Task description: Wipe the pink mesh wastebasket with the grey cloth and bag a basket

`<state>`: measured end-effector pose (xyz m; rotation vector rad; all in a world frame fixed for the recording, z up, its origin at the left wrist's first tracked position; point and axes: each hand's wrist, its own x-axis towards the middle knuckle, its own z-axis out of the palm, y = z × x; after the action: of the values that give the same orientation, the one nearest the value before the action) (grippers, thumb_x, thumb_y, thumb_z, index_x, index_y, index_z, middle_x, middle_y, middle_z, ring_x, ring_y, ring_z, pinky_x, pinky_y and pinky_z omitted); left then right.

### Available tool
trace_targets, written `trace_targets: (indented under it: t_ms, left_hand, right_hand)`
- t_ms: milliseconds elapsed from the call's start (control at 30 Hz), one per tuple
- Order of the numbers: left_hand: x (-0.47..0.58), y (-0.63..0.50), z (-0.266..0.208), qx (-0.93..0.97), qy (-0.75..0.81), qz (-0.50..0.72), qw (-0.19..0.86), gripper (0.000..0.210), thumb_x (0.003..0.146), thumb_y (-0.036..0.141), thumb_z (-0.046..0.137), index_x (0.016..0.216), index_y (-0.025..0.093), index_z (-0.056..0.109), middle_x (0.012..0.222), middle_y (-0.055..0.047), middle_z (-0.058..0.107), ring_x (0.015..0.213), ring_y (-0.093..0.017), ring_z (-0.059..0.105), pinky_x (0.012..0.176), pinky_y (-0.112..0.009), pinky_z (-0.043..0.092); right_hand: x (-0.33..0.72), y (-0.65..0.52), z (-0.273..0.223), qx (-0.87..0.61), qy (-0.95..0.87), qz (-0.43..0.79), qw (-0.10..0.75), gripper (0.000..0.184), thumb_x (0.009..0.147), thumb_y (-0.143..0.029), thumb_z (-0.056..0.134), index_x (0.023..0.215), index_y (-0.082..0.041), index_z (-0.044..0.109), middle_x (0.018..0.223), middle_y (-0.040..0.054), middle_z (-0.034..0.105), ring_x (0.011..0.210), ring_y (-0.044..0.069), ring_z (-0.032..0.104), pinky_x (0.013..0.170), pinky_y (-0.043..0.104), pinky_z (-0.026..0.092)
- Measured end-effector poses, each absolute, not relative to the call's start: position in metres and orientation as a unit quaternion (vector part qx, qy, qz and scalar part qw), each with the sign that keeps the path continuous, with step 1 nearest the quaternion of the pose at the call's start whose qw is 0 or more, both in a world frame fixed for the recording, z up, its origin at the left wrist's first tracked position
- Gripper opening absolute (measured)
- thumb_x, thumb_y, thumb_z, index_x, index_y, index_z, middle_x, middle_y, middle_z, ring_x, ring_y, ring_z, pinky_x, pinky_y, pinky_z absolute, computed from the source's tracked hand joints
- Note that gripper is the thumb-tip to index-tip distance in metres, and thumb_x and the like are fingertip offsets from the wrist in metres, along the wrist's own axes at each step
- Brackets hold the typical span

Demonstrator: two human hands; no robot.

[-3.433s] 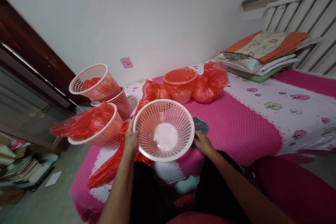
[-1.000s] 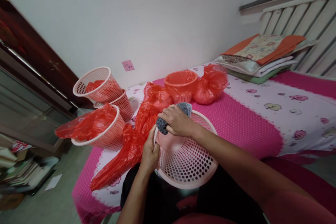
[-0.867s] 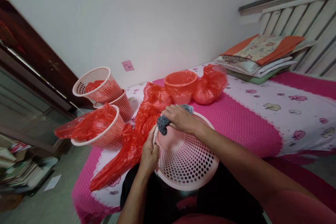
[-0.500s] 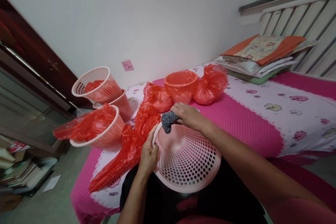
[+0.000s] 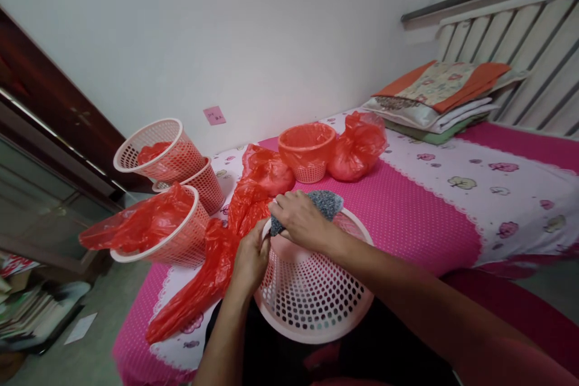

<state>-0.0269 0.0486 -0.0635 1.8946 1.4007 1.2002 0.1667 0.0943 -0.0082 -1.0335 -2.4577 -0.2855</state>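
Note:
A pale pink plastic basket [image 5: 316, 289] with a perforated wall rests tilted on my lap, its opening facing me. My left hand [image 5: 251, 259] grips the rim on its left side. In my right hand [image 5: 298, 220] is a grey cloth [image 5: 326, 204], pressed against the rim close to my left fingers. Part of the cloth is hidden under my right hand. Just beyond lies a crumpled red plastic bag [image 5: 253, 205], stretching down the bed to the left of the basket.
More pink baskets [image 5: 192, 235] with red bags stand at the left on the bed [image 5: 420, 223]. Near the wall are a red-lined basket [image 5: 308, 172] and a tied red bag [image 5: 357, 151]. Folded bedding [image 5: 438, 96] lies at the right, by a radiator [image 5: 511, 42].
My right hand and the cloth have moved left along the rim towards my left hand, and more of the cloth shows. The view has shifted slightly.

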Motion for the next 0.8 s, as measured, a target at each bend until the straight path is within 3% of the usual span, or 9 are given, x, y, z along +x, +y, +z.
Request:
trace_targets:
  t_ms: [100,167,500,800]
  left_hand:
    - [-0.030,0.052,-0.061,0.713,0.527,0.409,0.216,0.044,0.095,0.017,0.056,0.135,0.023,0.072,0.123,-0.009,0.079,0.110,-0.029,0.074,0.104,-0.045,0.055]
    - [-0.032,0.052,-0.060,0.721,0.525,0.402,0.209,0.042,0.099,0.020,0.053,0.137,0.022,0.070,0.124,-0.011,0.078,0.110,-0.028,0.073,0.101,-0.043,0.055]
    - [-0.038,0.054,-0.063,0.712,0.541,0.399,0.202,0.039,0.099,0.030,0.054,0.133,0.020,0.071,0.124,-0.012,0.079,0.115,-0.029,0.073,0.103,-0.043,0.054]
    - [-0.065,0.096,-0.072,0.652,0.539,0.450,0.285,0.037,0.091,0.039,0.063,0.120,0.019,0.075,0.119,-0.012,0.080,0.111,-0.030,0.073,0.107,-0.046,0.052]
  right_hand:
    - [0.160,0.098,-0.010,-0.359,-0.899,-0.121,0.218,0.016,0.099,-0.022,0.069,0.114,-0.016,0.065,0.109,0.0129,0.071,0.098,0.029,0.063,0.081,0.041,0.043]
    - [0.165,0.105,-0.012,-0.355,-0.901,-0.124,0.217,0.012,0.099,-0.015,0.065,0.111,-0.016,0.065,0.106,0.0120,0.071,0.096,0.028,0.063,0.079,0.040,0.043]
    - [0.209,0.129,-0.022,-0.382,-0.881,-0.017,0.279,0.019,0.094,-0.025,0.079,0.100,-0.024,0.062,0.103,0.0051,0.071,0.095,0.024,0.064,0.078,0.033,0.045]
    - [0.239,0.147,-0.053,-0.556,-0.753,0.146,0.321,0.031,0.085,-0.036,0.084,0.105,-0.022,0.065,0.101,0.0085,0.077,0.086,0.027,0.071,0.070,0.032,0.043]
